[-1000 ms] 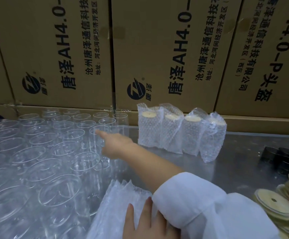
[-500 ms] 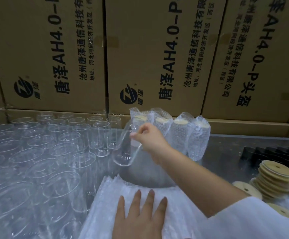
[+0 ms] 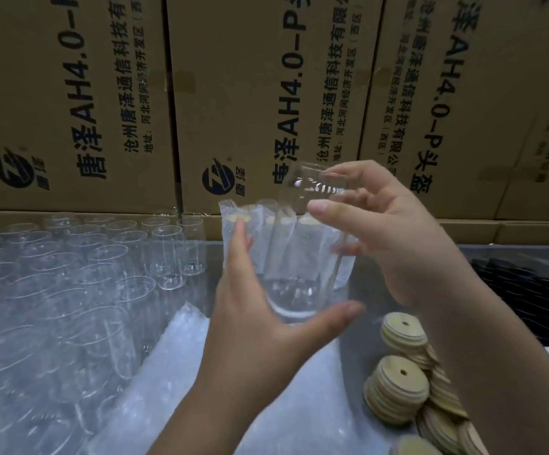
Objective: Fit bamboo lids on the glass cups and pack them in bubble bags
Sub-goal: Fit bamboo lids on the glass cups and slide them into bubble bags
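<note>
Cardboard boxes [image 3: 102, 93] wall off the back of our table [image 3: 463, 254]. In front of them we hold one glass cup [image 3: 302, 251] upright in the air. Our right hand [image 3: 397, 244] has its grip curled round the upper part, thumb in front and fingers behind the rim. Our left hand [image 3: 250, 310] lies wide, with a straight thumb under the base and fingers up the cup's left side. Bamboo lids [image 3: 397, 389] are stacked at the right, and bubble bags [image 3: 181, 372] lie below the cup.

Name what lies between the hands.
A clear glass cup, in the head view: right hand grips its top, left hand supports its base.
</note>
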